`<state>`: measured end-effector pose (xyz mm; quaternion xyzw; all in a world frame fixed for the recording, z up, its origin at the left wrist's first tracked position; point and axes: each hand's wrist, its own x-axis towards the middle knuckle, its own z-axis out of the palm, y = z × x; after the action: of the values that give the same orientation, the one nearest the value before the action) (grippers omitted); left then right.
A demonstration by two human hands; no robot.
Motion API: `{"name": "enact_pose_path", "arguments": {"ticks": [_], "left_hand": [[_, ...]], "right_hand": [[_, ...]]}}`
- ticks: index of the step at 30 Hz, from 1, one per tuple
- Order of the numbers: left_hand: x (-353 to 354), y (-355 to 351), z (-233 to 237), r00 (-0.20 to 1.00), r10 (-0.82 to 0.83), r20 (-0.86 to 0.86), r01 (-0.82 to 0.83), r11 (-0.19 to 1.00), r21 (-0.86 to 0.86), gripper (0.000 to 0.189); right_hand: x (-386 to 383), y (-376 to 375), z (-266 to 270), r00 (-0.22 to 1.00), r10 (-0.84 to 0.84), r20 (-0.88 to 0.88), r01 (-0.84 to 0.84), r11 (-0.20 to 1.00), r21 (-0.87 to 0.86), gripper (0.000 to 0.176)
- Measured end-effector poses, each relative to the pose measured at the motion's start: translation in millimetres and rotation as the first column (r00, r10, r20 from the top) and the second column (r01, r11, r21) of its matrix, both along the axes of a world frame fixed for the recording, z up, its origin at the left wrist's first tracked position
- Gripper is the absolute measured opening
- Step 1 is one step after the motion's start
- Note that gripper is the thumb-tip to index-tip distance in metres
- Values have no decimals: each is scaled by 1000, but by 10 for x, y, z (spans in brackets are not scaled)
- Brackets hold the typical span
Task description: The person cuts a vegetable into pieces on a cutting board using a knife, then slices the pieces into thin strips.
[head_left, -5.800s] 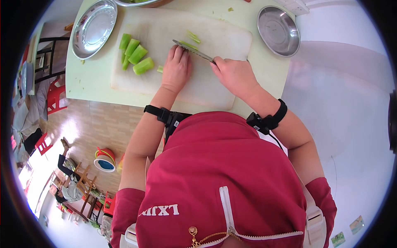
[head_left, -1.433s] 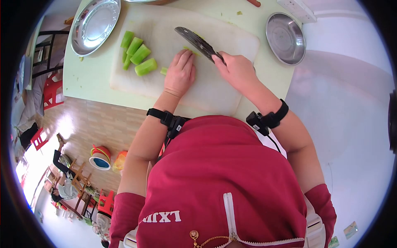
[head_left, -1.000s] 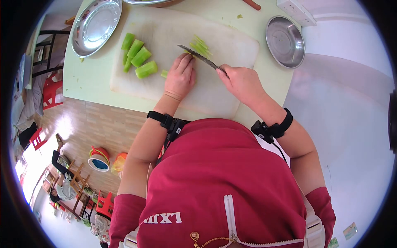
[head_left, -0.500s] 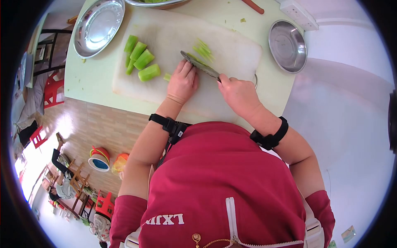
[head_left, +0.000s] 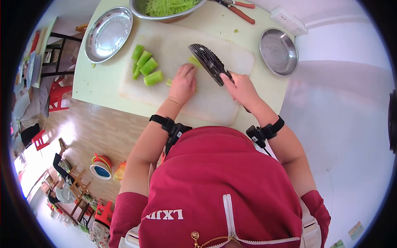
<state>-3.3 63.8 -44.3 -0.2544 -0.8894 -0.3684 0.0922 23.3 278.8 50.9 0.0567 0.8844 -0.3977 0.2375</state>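
Cutting green piece (head_left: 194, 61), board (head_left: 215, 105) middle | my left hand (head_left: 183, 82) holds it down | my right hand (head_left: 241, 87) grips knife (head_left: 206, 63) | next: tuck fingers (head_left: 189, 71), I think

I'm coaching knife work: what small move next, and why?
Probably turn the dark broad knife edge-down and lower it beside the left hand: the right hand holds it tilted, flat side showing, above the white cutting board, and a pale green vegetable piece lies just beyond that hand.

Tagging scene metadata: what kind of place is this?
Probably a canteen or home prep table: cutting board with green vegetable chunks, knife in the right hand, steel bowl of shreds.
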Motion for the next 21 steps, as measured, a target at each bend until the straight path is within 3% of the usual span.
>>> {"name": "enact_pose_path", "arguments": {"ticks": [3, 5, 6, 7, 8, 9, 10, 11, 12, 13, 14, 16, 18, 20, 21], "left_hand": [[-76, -45, 54, 991, 26, 128, -38, 995, 92, 24], [-174, -152, 152, 985, 43, 164, -64, 989, 130, 22], [-253, -212, 201, 977, 61, 202, -96, 981, 171, 19], [-342, -293, 198, 979, 52, 198, -87, 981, 171, 19], [-410, -384, 183, 946, 73, 316, -157, 955, 252, 19], [-448, -402, 234, 899, 82, 431, -236, 918, 318, 20], [-468, -392, 284, 900, 75, 430, -227, 921, 315, 20], [-504, -402, 342, 889, -22, 458, -172, 910, 377, 23], [-536, -393, 475, 870, -118, 478, -121, 890, 439, 27], [-539, -350, 638, 848, -180, 498, -10, 935, 354, 34], [-542, -297, 745, 845, -186, 501, -3, 936, 352, 34], [-538, -209, 849, 757, -226, 614, 246, 968, 52, 38], [-612, -212, 600, 691, -268, 671, 256, 959, 119, 41], [-698, -211, 490, 440, -364, 820, 303, 921, 246, 38], [-709, -211, 508, 437, -367, 821, 309, 919, 247, 38]], "right_hand": [[56, 51, -12, 996, 12, -89, -9, 999, 31, 35], [114, 50, -3, 936, 150, -319, -73, 968, 241, 30], [134, 48, -8, 936, 142, -323, -65, 969, 239, 30], [160, 54, -16, 873, 233, -428, -90, 940, 328, 25], [215, 62, -20, 797, 325, -509, -102, 903, 417, 23], [246, 84, -33, 802, 315, -508, -93, 905, 415, 23], [258, 117, -43, 773, 401, -491, -141, 863, 484, 28], [271, 133, -49, 740, 485, -467, -186, 814, 551, 39], [284, 134, -35, 742, 479, -469, -181, 817, 548, 39], [296, 137, -2, 703, 533, -471, -209, 788, 580, 44], [325, 138, 15, 664, 584, -467, -236, 756, 610, 49], [367, 134, -15, 624, 620, -476, -246, 734, 633, 50], [348, 137, -12, 573, 660, -486, -251, 706, 662, 50], [355, 125, 15, 532, 711, -461, -282, 661, 695, 52], [362, 118, 15, 537, 707, -460, -279, 663, 694, 52]]}}
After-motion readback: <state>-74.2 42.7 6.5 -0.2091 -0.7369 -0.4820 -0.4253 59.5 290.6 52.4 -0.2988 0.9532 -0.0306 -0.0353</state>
